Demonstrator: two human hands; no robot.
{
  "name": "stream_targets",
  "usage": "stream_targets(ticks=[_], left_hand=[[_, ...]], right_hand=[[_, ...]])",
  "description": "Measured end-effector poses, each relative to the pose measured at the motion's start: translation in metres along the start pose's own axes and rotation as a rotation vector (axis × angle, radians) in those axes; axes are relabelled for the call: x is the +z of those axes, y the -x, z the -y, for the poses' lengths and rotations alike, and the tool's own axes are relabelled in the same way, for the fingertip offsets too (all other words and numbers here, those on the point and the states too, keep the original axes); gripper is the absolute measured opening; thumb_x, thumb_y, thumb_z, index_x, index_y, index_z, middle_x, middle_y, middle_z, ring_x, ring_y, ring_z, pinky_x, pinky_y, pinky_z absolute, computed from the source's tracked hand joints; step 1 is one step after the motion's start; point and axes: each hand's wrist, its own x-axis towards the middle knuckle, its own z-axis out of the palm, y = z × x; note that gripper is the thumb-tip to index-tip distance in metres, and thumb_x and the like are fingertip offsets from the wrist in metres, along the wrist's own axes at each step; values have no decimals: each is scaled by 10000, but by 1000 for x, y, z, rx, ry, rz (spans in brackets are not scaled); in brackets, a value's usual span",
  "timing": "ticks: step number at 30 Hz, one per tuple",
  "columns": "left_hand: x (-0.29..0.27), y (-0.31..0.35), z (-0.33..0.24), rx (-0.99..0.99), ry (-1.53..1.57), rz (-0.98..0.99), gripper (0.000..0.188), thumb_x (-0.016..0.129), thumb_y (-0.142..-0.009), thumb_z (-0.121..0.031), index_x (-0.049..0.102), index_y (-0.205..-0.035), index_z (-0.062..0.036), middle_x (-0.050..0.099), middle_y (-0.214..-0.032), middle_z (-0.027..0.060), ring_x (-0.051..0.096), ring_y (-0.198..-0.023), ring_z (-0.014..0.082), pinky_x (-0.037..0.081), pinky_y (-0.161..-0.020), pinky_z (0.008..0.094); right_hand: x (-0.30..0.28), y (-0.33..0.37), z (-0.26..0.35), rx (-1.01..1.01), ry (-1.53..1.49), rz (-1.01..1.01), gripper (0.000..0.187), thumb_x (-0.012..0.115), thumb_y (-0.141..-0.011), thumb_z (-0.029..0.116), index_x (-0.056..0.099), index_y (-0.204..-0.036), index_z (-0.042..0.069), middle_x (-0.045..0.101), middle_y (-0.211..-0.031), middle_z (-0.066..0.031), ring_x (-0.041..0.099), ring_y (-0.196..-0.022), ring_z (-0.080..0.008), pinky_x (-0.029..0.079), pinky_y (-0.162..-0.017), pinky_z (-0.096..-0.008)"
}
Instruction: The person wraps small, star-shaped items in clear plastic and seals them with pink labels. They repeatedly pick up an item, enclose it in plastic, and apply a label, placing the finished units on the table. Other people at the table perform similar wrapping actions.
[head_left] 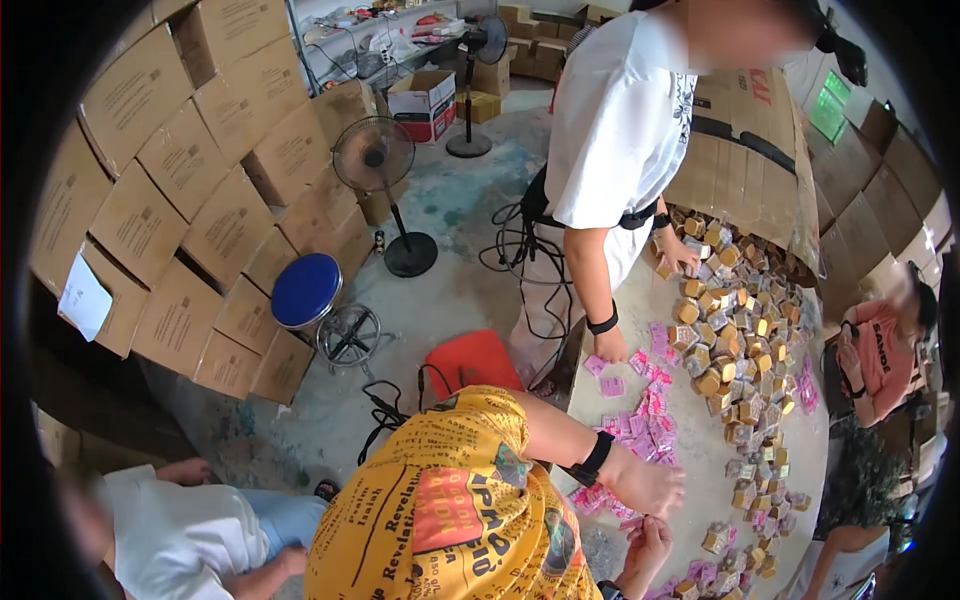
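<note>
My left hand [647, 486], a black band at its wrist, is over the table with its fingers pointing away and apart; nothing shows in them. Close beside it, my right hand [650, 546] has thumb and fingertips pinched together. What they hold, if anything, is too small to make out. Small pink packets [655, 430] lie in a loose heap by my left wrist. Beyond my hands spreads a mass of small faceted containers [755, 410], gold and clear. A few containers [715, 540] stand nearer my right hand, with some pink packets [700, 572].
A co-worker in a white shirt [620, 120] reaches onto the table [640, 300], hands among the packets and containers. Another person [880, 350] stands across it; one in white [190, 535] is behind. Fans [374, 158], a blue stool [307, 291], cables and stacked cartons [180, 160] stand around.
</note>
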Motion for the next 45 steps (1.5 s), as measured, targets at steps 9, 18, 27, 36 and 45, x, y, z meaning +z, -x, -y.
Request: stream_targets(ticks=[9, 18, 27, 36, 45], left_hand=[[-8, 8, -15, 87, -69, 71, 92, 595, -691, -222, 598, -624, -158, 570, -754, 6, 547, -835, 216, 373, -794, 427], [8, 24, -22, -354, 369, 54, 98, 633, -575, -178, 634, -575, -81, 594, -557, 47, 580, -569, 243, 408, -598, 413], [-14, 30, -21, -958, 1151, 202, 55, 678, -645, -16, 693, -697, -5, 663, -646, 81, 627, -574, 141, 482, -511, 285], [0, 28, -8, -743, 1155, 345, 82, 665, -666, -68, 689, -699, 4, 661, -644, 68, 611, -557, 128, 471, -509, 276], [51, 32, 85, -696, 905, 441, 254, 658, -775, -259, 694, -849, -19, 671, -720, 108, 622, -651, 161, 468, -589, 329]], right_hand=[[-16, 1, -5, 0, 143, 103, 42, 563, -830, -12, 593, -837, -41, 607, -658, -126, 571, -495, -197, 449, -454, -276], [47, 48, 39, -448, 828, 82, 132, 548, -873, 40, 655, -919, -23, 648, -777, -145, 600, -619, -220, 475, -552, -314], [53, 45, 28, -959, 1376, 69, 117, 561, -829, 3, 606, -937, 16, 608, -782, -176, 610, -643, -304, 478, -547, -395], [34, 30, -5, -946, 1510, -61, 148, 574, -783, 1, 565, -925, 42, 598, -803, -168, 588, -614, -346, 469, -511, -430], [48, 49, 10, -637, 1304, -465, 104, 593, -780, 13, 568, -879, 32, 597, -734, -158, 598, -615, -331, 475, -532, -399]])
